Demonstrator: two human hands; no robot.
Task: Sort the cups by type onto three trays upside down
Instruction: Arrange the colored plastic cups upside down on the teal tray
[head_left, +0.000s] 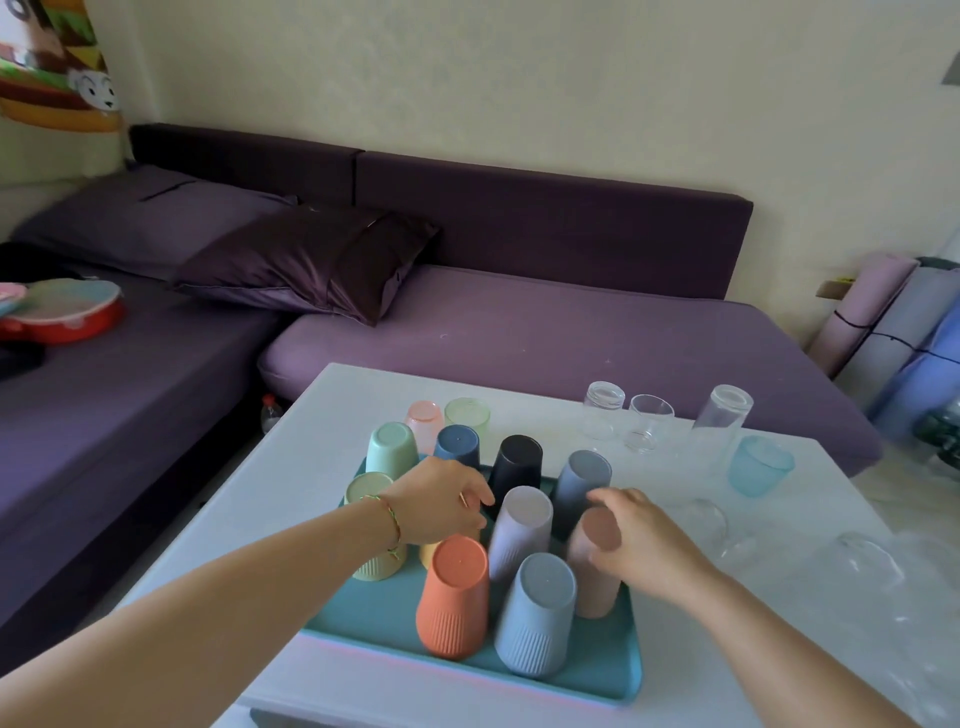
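Note:
A teal tray on the white table holds several ribbed plastic cups upside down, among them an orange cup, a blue-grey cup, a lilac cup and a black cup. My left hand lies curled over the top of a yellow cup, which is mostly hidden under it. My right hand grips a pinkish-beige cup near its upturned base, at the tray's right edge.
Behind the tray stand translucent pink and green cups. Clear glasses and a translucent blue cup sit at the back right, with more clear glassware on the right. A purple sofa borders the table.

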